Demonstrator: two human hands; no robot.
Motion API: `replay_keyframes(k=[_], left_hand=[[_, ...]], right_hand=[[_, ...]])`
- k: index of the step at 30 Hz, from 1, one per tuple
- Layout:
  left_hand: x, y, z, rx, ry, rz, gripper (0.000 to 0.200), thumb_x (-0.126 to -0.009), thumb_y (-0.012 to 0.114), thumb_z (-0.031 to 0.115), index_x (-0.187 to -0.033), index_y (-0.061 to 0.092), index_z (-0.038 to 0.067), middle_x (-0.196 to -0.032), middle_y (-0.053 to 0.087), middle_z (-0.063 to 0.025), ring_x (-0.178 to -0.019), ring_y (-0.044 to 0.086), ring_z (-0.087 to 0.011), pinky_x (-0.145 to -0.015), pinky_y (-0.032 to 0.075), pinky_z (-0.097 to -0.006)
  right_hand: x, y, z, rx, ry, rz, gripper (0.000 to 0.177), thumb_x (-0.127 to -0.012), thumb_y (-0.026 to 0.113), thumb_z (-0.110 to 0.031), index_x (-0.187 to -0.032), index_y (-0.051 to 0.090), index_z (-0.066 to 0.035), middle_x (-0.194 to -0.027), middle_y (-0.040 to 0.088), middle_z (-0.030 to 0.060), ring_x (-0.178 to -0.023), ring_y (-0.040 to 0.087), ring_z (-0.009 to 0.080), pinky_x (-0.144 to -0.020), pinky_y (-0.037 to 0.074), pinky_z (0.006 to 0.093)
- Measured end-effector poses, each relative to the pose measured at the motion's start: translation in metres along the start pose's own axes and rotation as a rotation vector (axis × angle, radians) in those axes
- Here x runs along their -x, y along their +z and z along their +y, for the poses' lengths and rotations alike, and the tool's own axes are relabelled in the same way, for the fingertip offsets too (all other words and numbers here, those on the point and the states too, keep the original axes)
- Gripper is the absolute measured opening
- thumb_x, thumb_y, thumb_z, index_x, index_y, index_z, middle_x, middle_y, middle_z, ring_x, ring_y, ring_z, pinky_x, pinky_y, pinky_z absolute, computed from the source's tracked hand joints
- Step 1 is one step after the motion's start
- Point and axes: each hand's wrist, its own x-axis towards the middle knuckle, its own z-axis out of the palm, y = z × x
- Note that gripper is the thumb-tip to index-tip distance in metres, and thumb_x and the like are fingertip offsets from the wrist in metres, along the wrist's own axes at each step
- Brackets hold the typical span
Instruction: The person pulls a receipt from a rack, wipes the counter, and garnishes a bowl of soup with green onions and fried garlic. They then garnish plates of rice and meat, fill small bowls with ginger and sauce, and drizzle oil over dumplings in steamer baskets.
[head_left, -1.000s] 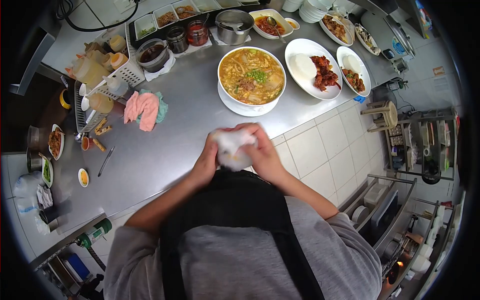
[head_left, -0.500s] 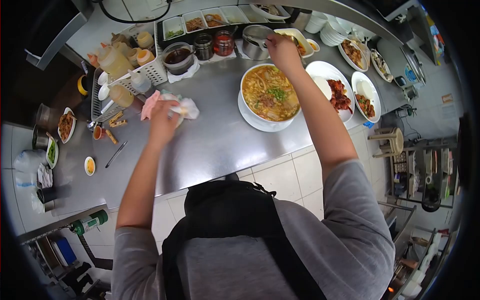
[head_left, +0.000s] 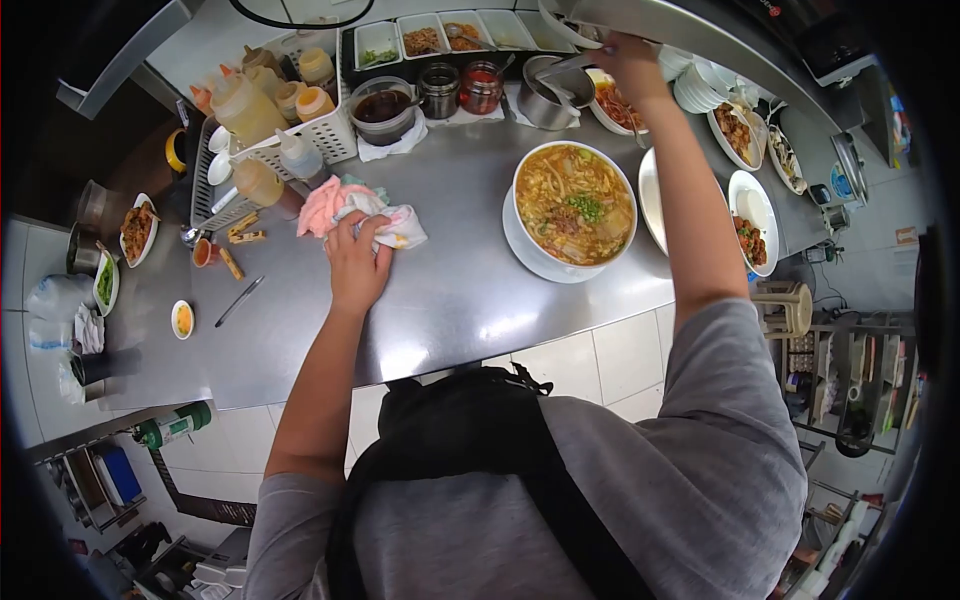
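Note:
My left hand [head_left: 358,262] lies on a crumpled white cloth [head_left: 400,230] on the steel counter [head_left: 450,300], fingers curled over it. The cloth sits right beside a pink cloth [head_left: 320,205]. My right hand [head_left: 628,55] is stretched to the far side of the counter, above an oval dish of red sauce [head_left: 612,105]. Its fingers are closed on what looks like the ladle handle [head_left: 572,63] sticking out of a steel pot [head_left: 548,100]. A big white bowl of noodle soup [head_left: 575,205] stands on a plate between my two arms.
A white rack of sauce bottles [head_left: 270,130] stands at the far left, with jars [head_left: 480,88] and condiment trays [head_left: 420,38] behind. Plates of rice and meat [head_left: 752,215] sit at the right. Small dishes [head_left: 181,320] and a knife [head_left: 238,300] lie at the left.
A second ago both hands wrung the white cloth near my body. Since then the left hand has set it down by the pink cloth, and the right has reached past the soup bowl.

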Motion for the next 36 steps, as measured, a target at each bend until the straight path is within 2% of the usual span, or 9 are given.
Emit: replay_keyframes(k=[4, 8, 10, 13, 17, 22, 25, 32, 36], left_hand=[[0.0, 0.0, 0.001, 0.002, 0.001, 0.004, 0.036, -0.076, 0.067, 0.014, -0.111, 0.064, 0.02, -0.12, 0.051, -0.0084, -0.111, 0.046, -0.0316, -0.097, 0.036, -0.0449], [0.001, 0.004, -0.003, -0.019, 0.029, 0.025, 0.036, -0.076, 0.067, 0.014, -0.112, 0.063, 0.02, -0.119, 0.052, -0.0077, -0.111, 0.047, -0.0318, -0.096, 0.036, -0.0447], [0.001, 0.005, -0.004, -0.031, 0.032, 0.021, 0.036, -0.077, 0.068, 0.014, -0.112, 0.063, 0.02, -0.119, 0.052, -0.0076, -0.11, 0.048, -0.0317, -0.096, 0.037, -0.0443], [0.002, 0.005, -0.003, -0.045, 0.038, 0.03, 0.036, -0.077, 0.068, 0.015, -0.113, 0.063, 0.021, -0.119, 0.052, -0.0072, -0.11, 0.048, -0.0316, -0.096, 0.037, -0.0447], [0.003, 0.006, -0.004, -0.053, 0.032, 0.016, 0.035, -0.078, 0.068, 0.016, -0.113, 0.063, 0.021, -0.119, 0.052, -0.0071, -0.111, 0.048, -0.0318, -0.097, 0.037, -0.0447], [0.003, 0.007, -0.005, -0.05, 0.024, 0.022, 0.034, -0.079, 0.067, 0.017, -0.113, 0.063, 0.021, -0.12, 0.052, -0.0071, -0.111, 0.048, -0.0315, -0.097, 0.037, -0.0445], [0.003, 0.007, -0.006, -0.05, 0.027, 0.029, 0.034, -0.079, 0.068, 0.017, -0.113, 0.063, 0.022, -0.12, 0.052, -0.0067, -0.111, 0.048, -0.0311, -0.097, 0.037, -0.0442], [0.003, 0.007, -0.007, -0.044, 0.014, 0.026, 0.035, -0.079, 0.068, 0.017, -0.112, 0.063, 0.022, -0.12, 0.052, -0.0059, -0.11, 0.048, -0.0309, -0.096, 0.037, -0.0437], [0.003, 0.007, -0.007, -0.04, 0.016, 0.03, 0.034, -0.078, 0.068, 0.016, -0.112, 0.063, 0.022, -0.12, 0.052, -0.0055, -0.109, 0.049, -0.0307, -0.096, 0.037, -0.0439]], right_hand=[[0.073, -0.012, 0.029, 0.121, 0.122, -0.159, 0.03, -0.088, 0.065, -0.025, -0.108, 0.061, -0.003, -0.088, 0.066, 0.0243, -0.083, 0.065, 0.0396, -0.074, 0.05, 0.0453], [0.146, -0.019, 0.059, -0.007, 0.151, -0.237, 0.033, -0.092, 0.058, -0.022, -0.118, 0.058, -0.002, -0.081, 0.066, 0.0189, -0.071, 0.064, 0.0338, -0.065, 0.051, 0.0424], [0.169, -0.06, 0.03, -0.47, 0.535, -0.291, 0.034, -0.095, 0.053, -0.023, -0.121, 0.059, -0.003, -0.077, 0.061, 0.0053, -0.06, 0.056, 0.0163, -0.052, 0.045, 0.0323], [0.191, -0.095, -0.025, -0.739, 0.812, -0.491, 0.033, -0.097, 0.05, -0.025, -0.118, 0.062, -0.002, -0.078, 0.055, -0.0027, -0.058, 0.043, 0.001, -0.044, 0.03, 0.018], [0.19, -0.088, -0.055, -0.673, 0.765, -0.549, 0.033, -0.096, 0.053, -0.025, -0.113, 0.065, 0.0, -0.074, 0.056, -0.0007, -0.056, 0.043, 0.0026, -0.045, 0.031, 0.0195], [0.182, -0.074, -0.063, -0.515, 0.605, -0.528, 0.036, -0.094, 0.054, -0.025, -0.115, 0.065, 0.004, -0.08, 0.064, 0.0073, -0.071, 0.057, 0.0119, -0.067, 0.047, 0.0284], [0.177, -0.076, -0.069, -0.41, 0.583, -0.557, 0.037, -0.094, 0.055, -0.025, -0.115, 0.065, 0.004, -0.083, 0.066, 0.0092, -0.076, 0.059, 0.0152, -0.077, 0.048, 0.0306], [0.176, -0.063, -0.066, -0.458, 0.584, -0.544, 0.038, -0.094, 0.055, -0.025, -0.116, 0.065, 0.004, -0.085, 0.066, 0.0101, -0.078, 0.059, 0.0156, -0.078, 0.049, 0.0308], [0.177, -0.064, -0.067, -0.532, 0.664, -0.557, 0.036, -0.094, 0.054, -0.025, -0.114, 0.065, 0.002, -0.078, 0.061, 0.0055, -0.063, 0.051, 0.0103, -0.06, 0.044, 0.0258]])
